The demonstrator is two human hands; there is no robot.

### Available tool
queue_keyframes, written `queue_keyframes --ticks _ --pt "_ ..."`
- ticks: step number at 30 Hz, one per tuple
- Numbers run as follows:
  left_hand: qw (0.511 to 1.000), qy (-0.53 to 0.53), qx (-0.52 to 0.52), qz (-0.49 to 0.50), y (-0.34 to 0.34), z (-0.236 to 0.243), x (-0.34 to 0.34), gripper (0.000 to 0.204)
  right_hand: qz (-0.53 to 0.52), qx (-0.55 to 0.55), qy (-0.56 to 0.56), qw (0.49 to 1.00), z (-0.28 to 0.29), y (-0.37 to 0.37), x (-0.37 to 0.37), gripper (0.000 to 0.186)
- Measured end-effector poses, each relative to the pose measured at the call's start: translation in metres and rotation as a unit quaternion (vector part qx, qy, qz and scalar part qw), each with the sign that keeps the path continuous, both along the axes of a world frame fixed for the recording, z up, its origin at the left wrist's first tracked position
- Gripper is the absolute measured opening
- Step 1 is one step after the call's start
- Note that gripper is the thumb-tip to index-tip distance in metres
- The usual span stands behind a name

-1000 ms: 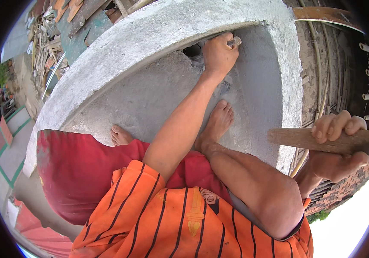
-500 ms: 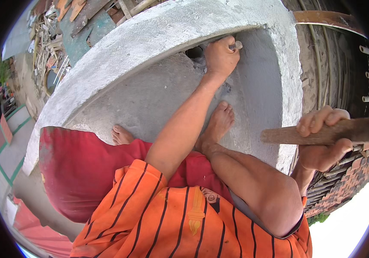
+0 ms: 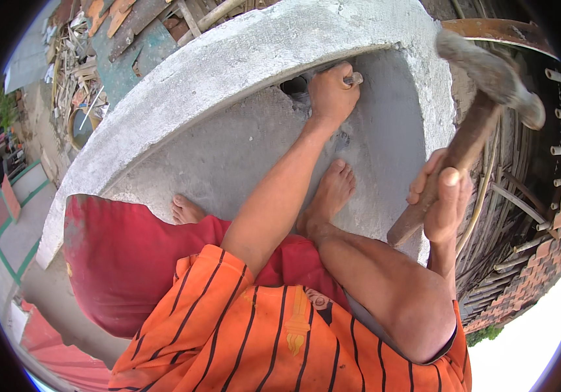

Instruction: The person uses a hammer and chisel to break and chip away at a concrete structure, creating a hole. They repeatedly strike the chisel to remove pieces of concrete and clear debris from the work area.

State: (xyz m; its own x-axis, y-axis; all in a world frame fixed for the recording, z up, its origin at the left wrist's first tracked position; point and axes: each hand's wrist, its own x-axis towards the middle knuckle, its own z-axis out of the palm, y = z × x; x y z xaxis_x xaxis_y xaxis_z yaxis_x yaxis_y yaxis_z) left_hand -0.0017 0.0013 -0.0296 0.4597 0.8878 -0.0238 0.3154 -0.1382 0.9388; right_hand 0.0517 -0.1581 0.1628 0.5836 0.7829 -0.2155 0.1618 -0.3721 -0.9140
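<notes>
My left hand (image 3: 328, 95) is closed round a short metal rod, like a chisel (image 3: 354, 80), whose head pokes out beside my thumb, against the inner corner of a grey concrete basin (image 3: 202, 150). Just left of that fist is a dark round hole (image 3: 291, 85) with chipped edges. My right hand (image 3: 442, 202) grips the wooden handle (image 3: 463, 142) of a hammer, its metal head (image 3: 490, 72) raised at the upper right, slightly blurred. My two bare feet (image 3: 331, 186) rest inside the basin below the left hand.
The basin's thick white rim (image 3: 117, 124) curves round me. Beyond it, at upper left, lie broken boards, tiles and scrap (image 3: 97, 52) on lower ground. On the right are bamboo poles, tiled roofing (image 3: 542, 274) and a rusty strip (image 3: 496, 32); a tiled yard (image 3: 12, 215) shows at far left.
My right hand has swung inward and turned the hammer upright, bringing its head into view above. My left fist has shifted slightly down, still holding the rod.
</notes>
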Motion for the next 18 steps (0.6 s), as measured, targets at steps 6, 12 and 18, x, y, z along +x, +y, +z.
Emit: queue_keyframes --ticks 6,12,18 --pt "0.999 0.007 -0.02 -0.038 -0.011 -0.02 -0.027 0.011 0.005 -0.182 0.087 0.979 -0.027 -0.008 -0.018 0.059" --pt "0.996 -0.044 0.063 -0.048 -0.02 0.028 -0.004 0.011 -0.05 -0.146 0.075 0.985 -0.027 -0.059 -0.027 0.062" --pt "0.997 -0.03 0.034 -0.058 -0.015 0.051 -0.005 0.009 -0.111 -0.194 0.087 0.971 -0.063 -0.101 -0.068 0.066"
